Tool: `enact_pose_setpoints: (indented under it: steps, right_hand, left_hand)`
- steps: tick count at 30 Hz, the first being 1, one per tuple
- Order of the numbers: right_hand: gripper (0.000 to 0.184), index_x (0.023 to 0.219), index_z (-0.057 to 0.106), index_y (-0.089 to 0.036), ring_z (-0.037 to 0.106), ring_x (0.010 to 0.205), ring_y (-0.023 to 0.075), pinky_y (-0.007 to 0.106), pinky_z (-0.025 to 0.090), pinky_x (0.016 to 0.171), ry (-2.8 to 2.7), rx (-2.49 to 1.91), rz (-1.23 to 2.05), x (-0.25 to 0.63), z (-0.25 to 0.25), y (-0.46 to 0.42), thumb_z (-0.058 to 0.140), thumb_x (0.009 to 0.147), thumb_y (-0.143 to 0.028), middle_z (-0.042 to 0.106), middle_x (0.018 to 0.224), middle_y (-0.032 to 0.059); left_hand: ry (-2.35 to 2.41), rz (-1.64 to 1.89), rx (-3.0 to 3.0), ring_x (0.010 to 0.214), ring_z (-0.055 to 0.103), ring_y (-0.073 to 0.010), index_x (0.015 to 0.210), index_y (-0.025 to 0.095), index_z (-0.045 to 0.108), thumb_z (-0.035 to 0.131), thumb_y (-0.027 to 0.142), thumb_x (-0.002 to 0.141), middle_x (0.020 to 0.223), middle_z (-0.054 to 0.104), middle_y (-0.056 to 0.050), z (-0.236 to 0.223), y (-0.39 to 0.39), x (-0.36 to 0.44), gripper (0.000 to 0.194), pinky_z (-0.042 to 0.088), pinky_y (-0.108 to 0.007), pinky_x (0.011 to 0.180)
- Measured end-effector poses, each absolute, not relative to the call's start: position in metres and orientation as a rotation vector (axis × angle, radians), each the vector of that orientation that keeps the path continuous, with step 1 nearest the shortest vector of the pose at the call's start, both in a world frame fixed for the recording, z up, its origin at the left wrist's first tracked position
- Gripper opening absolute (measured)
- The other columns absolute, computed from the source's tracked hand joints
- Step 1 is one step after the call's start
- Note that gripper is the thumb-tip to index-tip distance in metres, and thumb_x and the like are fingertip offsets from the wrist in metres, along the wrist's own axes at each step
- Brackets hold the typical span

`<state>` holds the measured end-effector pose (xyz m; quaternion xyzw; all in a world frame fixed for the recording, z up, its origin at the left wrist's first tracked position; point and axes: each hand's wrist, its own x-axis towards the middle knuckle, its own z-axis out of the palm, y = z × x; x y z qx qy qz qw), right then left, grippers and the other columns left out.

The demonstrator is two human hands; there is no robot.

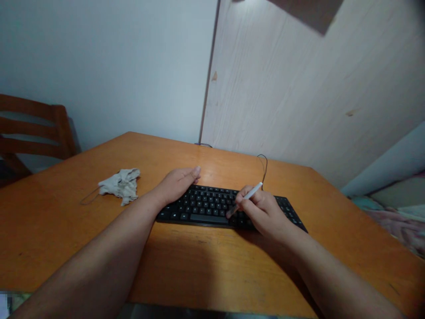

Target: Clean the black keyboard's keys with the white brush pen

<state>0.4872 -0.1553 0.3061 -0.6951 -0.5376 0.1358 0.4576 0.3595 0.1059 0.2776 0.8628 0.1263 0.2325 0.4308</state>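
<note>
A black keyboard (212, 206) lies on the wooden table. My left hand (181, 181) is closed over its far left corner and steadies it; most of the fingers are hidden from me. Between the thumb and fingers of my right hand (260, 206) is a slim brush (254, 190) with a white handle. The brush slants down to the left, and its blurred, brownish tip is at the keys just right of the space bar. Part of the keyboard's right side is covered by my right hand.
A crumpled greyish-white cloth (121, 185) with a thin string lies on the table (199, 257) left of my left forearm. The keyboard's black cable (265, 166) loops toward the wall. A wooden chair (36, 126) stands at the left, and fabric (395, 226) lies beyond the table's right edge.
</note>
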Motion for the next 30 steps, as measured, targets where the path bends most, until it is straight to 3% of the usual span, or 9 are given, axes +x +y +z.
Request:
enact_pose_setpoints:
  steps: [5,12,20,30]
  right_hand:
    - [0.025,0.096,0.071,-0.024,0.069,0.093,0.0242,0.039,0.053,0.083,-1.278,-1.688,0.200,0.489,0.294,-0.145,0.056,0.100,-0.043,0.075,0.097,0.0069]
    - [0.020,0.111,0.074,-0.030,0.067,0.109,0.0275,0.048,0.050,0.099,-1.352,-1.725,0.091,0.486,0.282,-0.141,0.060,0.099,-0.038,0.076,0.115,0.0066]
    - [0.021,0.094,0.070,-0.025,0.067,0.084,0.0224,0.036,0.051,0.078,-1.377,-1.775,0.259,0.480,0.293,-0.147,0.054,0.101,-0.037,0.072,0.089,0.0034]
    - [0.019,0.090,0.062,-0.023,0.069,0.082,0.0204,0.034,0.051,0.080,-1.288,-1.663,0.476,0.480,0.297,-0.155,0.050,0.103,-0.032,0.074,0.083,0.0035]
  left_hand:
    - [0.354,0.571,2.079,0.096,0.072,-0.0276,0.094,0.017,0.076,0.039,0.077,0.093,0.098,0.079,-0.010,0.280,0.105,0.360,0.070,0.054,-0.040,0.090]
    - [0.381,0.578,2.024,0.094,0.073,-0.0278,0.095,0.015,0.075,0.040,0.078,0.092,0.097,0.079,-0.012,0.280,0.104,0.361,0.073,0.054,-0.042,0.091]
    - [0.348,0.574,2.038,0.093,0.073,-0.0268,0.094,0.016,0.074,0.040,0.075,0.094,0.096,0.078,-0.010,0.279,0.105,0.361,0.068,0.054,-0.041,0.089]
    - [0.400,0.576,1.894,0.092,0.072,-0.0272,0.095,0.013,0.074,0.045,0.082,0.087,0.098,0.077,-0.014,0.281,0.103,0.361,0.075,0.054,-0.042,0.089]
